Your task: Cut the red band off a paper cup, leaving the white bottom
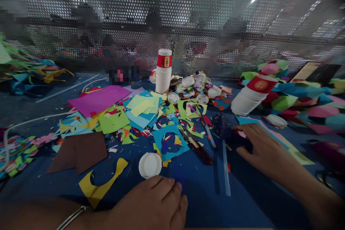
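Note:
My left hand (153, 201) rests on the blue table (242, 201) at the bottom middle. Its fingers are curled and pressed together, and whatever is under them is hidden. A bangle sits on that wrist. Just beyond its fingertips stands a white round cup bottom (150, 165). My right hand (262, 149) reaches in from the right, thumb and fingers closed round a dark blue tool (228, 133). Red-handled scissors (198, 147) and a clear thin stick (225, 169) lie between the hands.
Cut coloured paper (140, 113) covers the table's middle, with a purple sheet (99, 99), a brown sheet (79, 151) and a yellow scrap (101, 185). An upright cup stack (164, 72), a tipped stack (250, 95) and several round lids (194, 86) stand behind. People sit beyond a perforated screen (188, 14).

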The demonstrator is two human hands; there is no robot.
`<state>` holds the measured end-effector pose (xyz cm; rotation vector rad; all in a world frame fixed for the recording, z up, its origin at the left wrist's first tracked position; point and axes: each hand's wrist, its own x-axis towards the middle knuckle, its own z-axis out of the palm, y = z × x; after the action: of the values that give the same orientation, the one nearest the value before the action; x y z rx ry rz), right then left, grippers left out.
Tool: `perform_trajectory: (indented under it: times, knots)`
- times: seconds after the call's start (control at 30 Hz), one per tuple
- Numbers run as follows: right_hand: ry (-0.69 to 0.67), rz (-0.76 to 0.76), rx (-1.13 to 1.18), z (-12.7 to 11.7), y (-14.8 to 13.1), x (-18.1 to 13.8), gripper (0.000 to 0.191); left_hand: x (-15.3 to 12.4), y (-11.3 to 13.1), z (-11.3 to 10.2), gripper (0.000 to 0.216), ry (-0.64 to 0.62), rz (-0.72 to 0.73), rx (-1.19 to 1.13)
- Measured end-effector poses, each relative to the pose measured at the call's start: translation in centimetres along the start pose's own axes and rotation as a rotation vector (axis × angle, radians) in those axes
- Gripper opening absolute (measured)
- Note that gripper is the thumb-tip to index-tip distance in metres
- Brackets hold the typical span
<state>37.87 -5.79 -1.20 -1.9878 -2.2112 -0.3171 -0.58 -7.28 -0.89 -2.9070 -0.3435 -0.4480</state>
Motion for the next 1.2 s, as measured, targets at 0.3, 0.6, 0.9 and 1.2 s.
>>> perform_trajectory:
  times: [0.3, 0.6, 0.9, 1.2]
  knots:
    - [0.022, -0.045, -0.014, -1.0, -0.4, 0.0, 0.038, 0.7, 0.1, 0.7, 0.021, 0.043, -0.007, 0.012]
    - [0.054, -0.359, 0.036, -3.5, -6.3, 2.3, 0.021, 0.4, 0.2, 1.0, 0.022, 0.087, -0.015, -0.006]
    - [-0.038, -0.552, -0.160, -1.4, -5.3, 6.6, 0.017, 0.4, -0.2, 0.3, 0.023, 0.059, 0.044, 0.027]
    - [0.090, -0.673, 0.009, -2.2, -5.6, 6.9, 0.012, -0.3, 1.2, 2.1, 0.031, 0.003, -0.056, -0.003]
